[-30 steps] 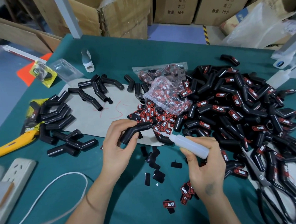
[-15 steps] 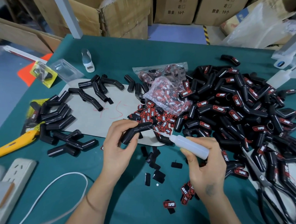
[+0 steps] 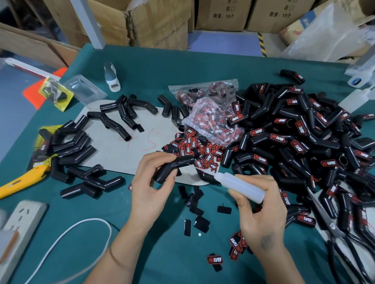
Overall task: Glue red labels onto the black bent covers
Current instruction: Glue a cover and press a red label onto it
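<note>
Head view. Left hand [image 3: 150, 187], centre of the frame, grips one black bent cover [image 3: 172, 168] with thumb and curled fingers, held just above the green counter [image 3: 144, 241]. Right hand [image 3: 259, 212], lower right of centre, is wrapped around one white glue bottle [image 3: 241, 185]; its nozzle points up-left toward the held cover, tip near it, contact unclear.

Loose red labels [image 3: 195, 148] lie in a heap just above the held cover, too many to count; a clear bag [image 3: 211, 116] with more labels sits behind them. One single label [image 3: 214, 260] lies face up at lower centre, and a small cluster [image 3: 236, 244] lies beside the right wrist. About seven small black pieces [image 3: 199, 213] lie scattered between the hands.

Big pile of labelled covers [image 3: 301, 140] fills the right side, far too many to count. Unlabelled covers [image 3: 74, 152] on the left, roughly twenty, partly on a grey card sheet [image 3: 117, 150].

One pair of scissors [image 3: 344, 242] at lower right. One yellow utility knife [image 3: 17, 183] at left edge. One white power strip [image 3: 17, 226] at lower left, with one white cable [image 3: 78, 230]. A second white bottle [image 3: 353, 98] at right edge.
</note>
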`<state>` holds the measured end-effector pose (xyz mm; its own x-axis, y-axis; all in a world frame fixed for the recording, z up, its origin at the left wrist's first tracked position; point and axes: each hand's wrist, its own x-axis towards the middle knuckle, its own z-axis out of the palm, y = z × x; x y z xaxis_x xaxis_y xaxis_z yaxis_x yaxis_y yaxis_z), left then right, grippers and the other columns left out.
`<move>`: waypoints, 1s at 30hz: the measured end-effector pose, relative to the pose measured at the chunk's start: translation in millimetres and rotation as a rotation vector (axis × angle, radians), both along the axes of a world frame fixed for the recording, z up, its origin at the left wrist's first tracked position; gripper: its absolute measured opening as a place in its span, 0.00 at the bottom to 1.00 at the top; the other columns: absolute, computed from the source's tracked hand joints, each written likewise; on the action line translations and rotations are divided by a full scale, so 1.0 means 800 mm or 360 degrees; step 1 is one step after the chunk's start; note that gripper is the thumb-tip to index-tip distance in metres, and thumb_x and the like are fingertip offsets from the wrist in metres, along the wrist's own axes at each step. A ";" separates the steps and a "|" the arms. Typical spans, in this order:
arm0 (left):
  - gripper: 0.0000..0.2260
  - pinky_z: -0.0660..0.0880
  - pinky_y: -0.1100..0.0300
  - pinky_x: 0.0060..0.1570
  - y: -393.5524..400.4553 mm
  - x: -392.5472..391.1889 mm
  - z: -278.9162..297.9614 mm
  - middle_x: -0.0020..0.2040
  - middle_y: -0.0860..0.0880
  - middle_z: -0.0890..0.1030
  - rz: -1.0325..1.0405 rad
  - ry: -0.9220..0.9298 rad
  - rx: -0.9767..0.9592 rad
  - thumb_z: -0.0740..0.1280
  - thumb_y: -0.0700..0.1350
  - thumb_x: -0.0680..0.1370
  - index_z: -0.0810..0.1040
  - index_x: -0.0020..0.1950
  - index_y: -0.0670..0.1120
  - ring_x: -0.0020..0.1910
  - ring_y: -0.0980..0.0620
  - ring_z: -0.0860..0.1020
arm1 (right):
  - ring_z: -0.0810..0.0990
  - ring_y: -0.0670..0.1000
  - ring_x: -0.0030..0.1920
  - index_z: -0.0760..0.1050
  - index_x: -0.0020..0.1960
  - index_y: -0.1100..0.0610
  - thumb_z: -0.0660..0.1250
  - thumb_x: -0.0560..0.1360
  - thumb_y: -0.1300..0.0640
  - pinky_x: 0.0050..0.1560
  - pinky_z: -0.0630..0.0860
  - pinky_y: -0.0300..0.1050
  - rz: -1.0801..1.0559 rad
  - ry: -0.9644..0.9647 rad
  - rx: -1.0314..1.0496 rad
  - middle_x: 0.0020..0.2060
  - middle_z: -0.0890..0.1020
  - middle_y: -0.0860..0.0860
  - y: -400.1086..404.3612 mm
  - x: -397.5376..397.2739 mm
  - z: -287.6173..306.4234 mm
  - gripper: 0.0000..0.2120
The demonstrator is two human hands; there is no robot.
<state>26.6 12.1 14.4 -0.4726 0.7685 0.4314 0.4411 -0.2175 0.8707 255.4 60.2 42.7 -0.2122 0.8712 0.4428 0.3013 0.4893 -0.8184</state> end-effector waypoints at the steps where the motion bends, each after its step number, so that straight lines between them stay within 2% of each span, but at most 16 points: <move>1: 0.15 0.74 0.55 0.65 0.000 -0.001 -0.001 0.60 0.54 0.80 0.0002 0.0002 -0.0007 0.70 0.39 0.78 0.82 0.63 0.52 0.63 0.48 0.79 | 0.80 0.45 0.56 0.74 0.61 0.44 0.69 0.78 0.51 0.56 0.73 0.35 -0.0003 0.0008 -0.0002 0.57 0.78 0.37 0.000 0.000 0.000 0.12; 6: 0.15 0.74 0.56 0.65 -0.001 0.000 -0.002 0.60 0.54 0.80 -0.0015 0.0002 0.0001 0.70 0.39 0.78 0.82 0.62 0.53 0.63 0.47 0.79 | 0.80 0.43 0.57 0.74 0.60 0.47 0.69 0.78 0.52 0.58 0.71 0.32 0.0021 -0.0009 0.0000 0.57 0.78 0.37 -0.001 -0.002 -0.001 0.12; 11: 0.17 0.73 0.57 0.65 0.001 -0.001 -0.003 0.60 0.51 0.80 -0.0005 0.0026 -0.0014 0.71 0.34 0.77 0.82 0.62 0.51 0.63 0.48 0.79 | 0.80 0.44 0.56 0.73 0.61 0.41 0.69 0.78 0.50 0.56 0.73 0.36 0.0004 0.0003 -0.0018 0.56 0.78 0.35 0.000 -0.001 0.001 0.13; 14: 0.16 0.73 0.57 0.66 0.000 0.000 -0.002 0.60 0.52 0.80 -0.0015 0.0031 -0.0004 0.71 0.35 0.77 0.82 0.62 0.51 0.63 0.48 0.79 | 0.80 0.43 0.57 0.73 0.61 0.42 0.69 0.78 0.51 0.57 0.71 0.32 0.0025 -0.0019 -0.0002 0.57 0.78 0.38 -0.001 -0.002 0.002 0.13; 18: 0.15 0.73 0.56 0.66 0.000 -0.001 -0.001 0.60 0.52 0.80 -0.0012 0.0029 -0.0011 0.71 0.38 0.78 0.81 0.62 0.51 0.63 0.47 0.79 | 0.80 0.44 0.56 0.74 0.60 0.47 0.69 0.78 0.51 0.57 0.72 0.34 0.0006 0.0004 -0.0005 0.56 0.79 0.40 0.000 -0.001 0.000 0.12; 22: 0.14 0.74 0.54 0.66 0.000 0.000 -0.002 0.61 0.53 0.80 -0.0018 0.0027 -0.0012 0.70 0.40 0.78 0.81 0.62 0.51 0.63 0.48 0.79 | 0.80 0.43 0.56 0.74 0.61 0.46 0.69 0.78 0.51 0.57 0.72 0.33 0.0038 -0.0011 0.0020 0.57 0.79 0.40 -0.002 -0.004 0.000 0.12; 25: 0.14 0.74 0.54 0.66 0.000 0.000 -0.001 0.61 0.54 0.80 -0.0023 0.0037 -0.0014 0.70 0.40 0.78 0.81 0.62 0.52 0.63 0.47 0.79 | 0.80 0.44 0.56 0.73 0.62 0.43 0.69 0.78 0.51 0.57 0.71 0.33 0.0040 0.0006 0.0026 0.57 0.79 0.39 -0.002 -0.004 0.002 0.13; 30: 0.14 0.75 0.53 0.65 0.001 0.001 -0.002 0.61 0.56 0.80 -0.0035 0.0044 -0.0014 0.71 0.40 0.78 0.81 0.62 0.51 0.63 0.47 0.79 | 0.80 0.44 0.56 0.73 0.62 0.45 0.69 0.79 0.52 0.57 0.71 0.33 0.0067 -0.0003 0.0059 0.57 0.78 0.35 -0.002 -0.005 -0.001 0.13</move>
<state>27.3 12.7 13.0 -0.4436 0.7824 0.4370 0.4602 -0.2196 0.8602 251.7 58.7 42.3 -0.2491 0.8444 0.4743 0.2816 0.5317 -0.7987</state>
